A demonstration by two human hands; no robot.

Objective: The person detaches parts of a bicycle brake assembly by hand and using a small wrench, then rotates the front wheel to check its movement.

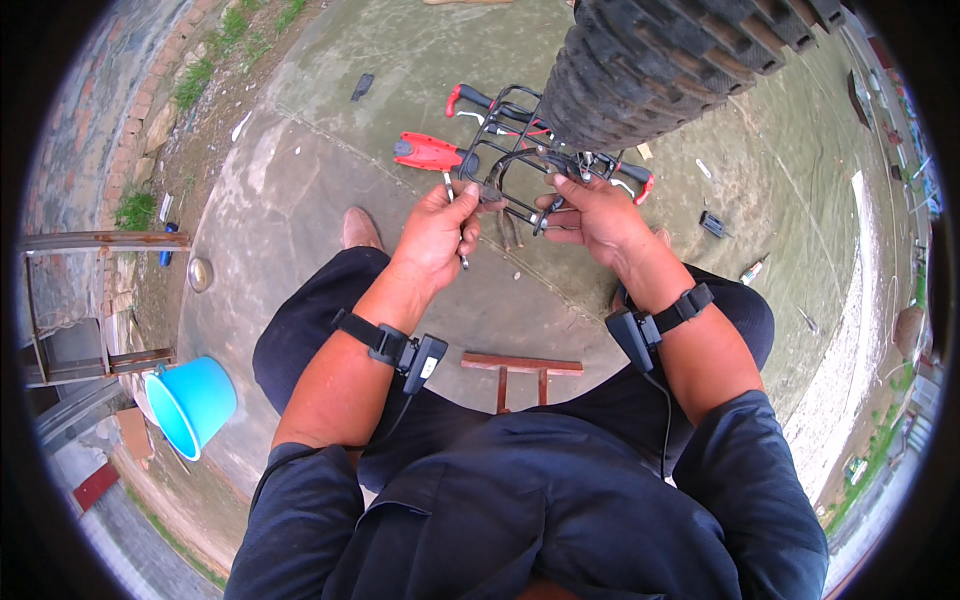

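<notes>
My left hand (438, 232) is closed around a slim metal tool (449, 187) that looks like a wrench; its ends show above and below the fingers. Black tubular rack bars (510, 150) lie ahead of both hands. At the rack's near right end, my right hand (605, 218) pinches a small dark fitting (541, 222), partly covered by the fingers. Left of the rack is a red plastic piece (425, 151) with a dark end. Just beyond my right hand, a knobby bicycle tyre (650, 75) rises. Handlebar grips with red ends (642, 185) show behind the rack.
A low wooden stool (521, 364) stands between my legs. To the left are a light-blue bucket (205, 400), a round metal tin (200, 274) and a rusty metal frame (110, 241). Small black parts (713, 224) and a small tube (754, 269) lie on the concrete at right.
</notes>
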